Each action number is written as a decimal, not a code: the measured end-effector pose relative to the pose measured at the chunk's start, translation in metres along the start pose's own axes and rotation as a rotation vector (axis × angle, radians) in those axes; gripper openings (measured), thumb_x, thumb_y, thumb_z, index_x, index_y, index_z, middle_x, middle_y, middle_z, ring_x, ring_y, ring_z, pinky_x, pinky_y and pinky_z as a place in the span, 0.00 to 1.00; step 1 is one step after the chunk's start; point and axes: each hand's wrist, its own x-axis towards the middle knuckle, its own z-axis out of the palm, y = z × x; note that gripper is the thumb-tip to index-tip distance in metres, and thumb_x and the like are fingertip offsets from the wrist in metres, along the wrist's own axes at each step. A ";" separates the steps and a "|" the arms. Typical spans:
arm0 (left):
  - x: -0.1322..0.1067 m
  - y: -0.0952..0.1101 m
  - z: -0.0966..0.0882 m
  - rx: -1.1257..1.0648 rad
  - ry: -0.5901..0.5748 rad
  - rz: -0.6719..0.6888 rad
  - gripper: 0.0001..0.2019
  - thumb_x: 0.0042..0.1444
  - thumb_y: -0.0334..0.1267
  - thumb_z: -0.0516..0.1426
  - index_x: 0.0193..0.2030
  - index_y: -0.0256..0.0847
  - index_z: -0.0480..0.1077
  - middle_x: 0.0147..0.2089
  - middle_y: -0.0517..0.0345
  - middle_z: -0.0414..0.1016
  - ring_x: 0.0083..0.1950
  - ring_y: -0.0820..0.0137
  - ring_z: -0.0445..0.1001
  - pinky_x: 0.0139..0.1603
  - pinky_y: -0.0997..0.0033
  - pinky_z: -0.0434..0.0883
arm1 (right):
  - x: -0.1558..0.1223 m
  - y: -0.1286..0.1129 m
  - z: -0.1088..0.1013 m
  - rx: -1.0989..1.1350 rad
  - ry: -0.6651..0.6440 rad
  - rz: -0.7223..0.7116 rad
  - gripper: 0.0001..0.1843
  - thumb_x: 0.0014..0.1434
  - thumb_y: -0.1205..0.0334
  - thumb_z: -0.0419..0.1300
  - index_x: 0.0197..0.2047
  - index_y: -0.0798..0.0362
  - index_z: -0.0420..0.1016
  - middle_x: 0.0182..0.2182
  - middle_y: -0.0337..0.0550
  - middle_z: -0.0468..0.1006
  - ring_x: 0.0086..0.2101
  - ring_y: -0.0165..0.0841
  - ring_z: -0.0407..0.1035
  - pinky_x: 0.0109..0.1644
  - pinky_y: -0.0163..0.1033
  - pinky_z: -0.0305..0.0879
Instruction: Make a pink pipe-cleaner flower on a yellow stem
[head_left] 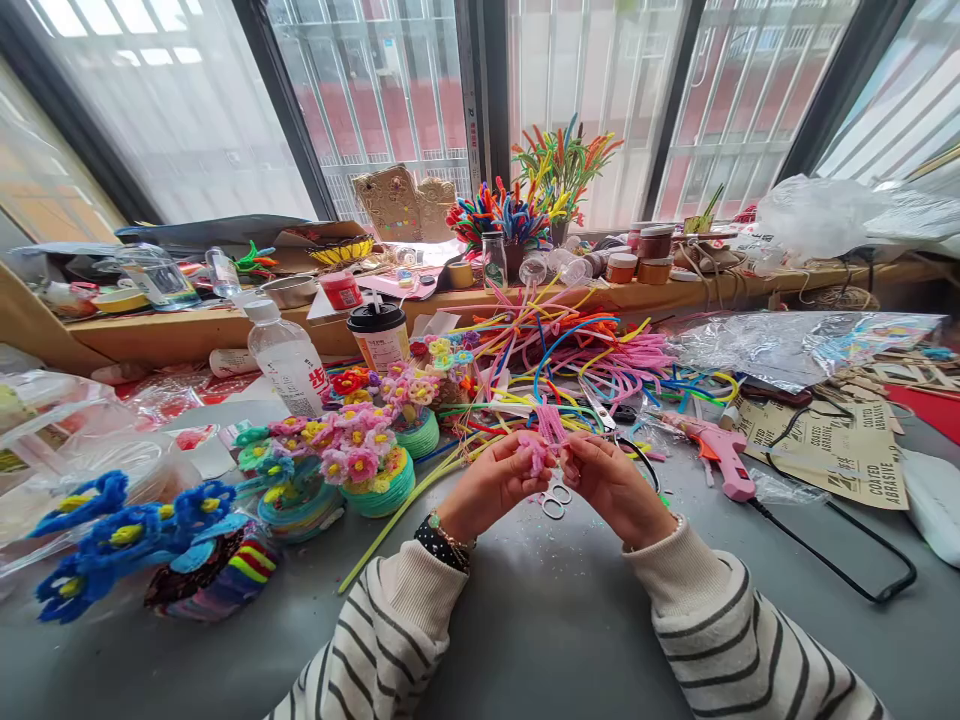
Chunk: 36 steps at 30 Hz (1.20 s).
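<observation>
Two hands in my view, both over the near middle of the bench (517,640). Left grip (486,487) is closed, thumb and fingers pinching one pink fuzzy piece (534,456), which sits between the hands. Right grip (616,488) is pinched nearly shut at the piece's right side; I can't tell what is between the fingertips. A few pink stems (551,422) stick out just beyond the fingers; unclear if held. Counts: two scissors, one small white-handled pair (554,502) just below the hands, one bigger pair (598,403) farther right. One pink glue gun (721,458) to the right, near one spread of abrasive paper (829,450). To the left I get at least four flower pots, including one striped pot (217,572), tilted, with about four blue flowers (126,533). Behind them, one clear bottle (286,362) and one black-lidded cup (379,335). Loose pipe cleaners (630,355) heaped at the far middle, too many to count.
</observation>
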 end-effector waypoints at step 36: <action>0.009 0.007 -0.008 -0.208 0.261 0.287 0.06 0.42 0.37 0.57 0.25 0.37 0.66 0.20 0.67 0.61 0.21 0.85 0.60 0.20 0.85 0.60 | -0.004 0.005 -0.009 -1.731 -0.075 -0.016 0.04 0.44 0.63 0.55 0.24 0.55 0.68 0.24 0.40 0.70 0.25 0.28 0.61 0.27 0.31 0.52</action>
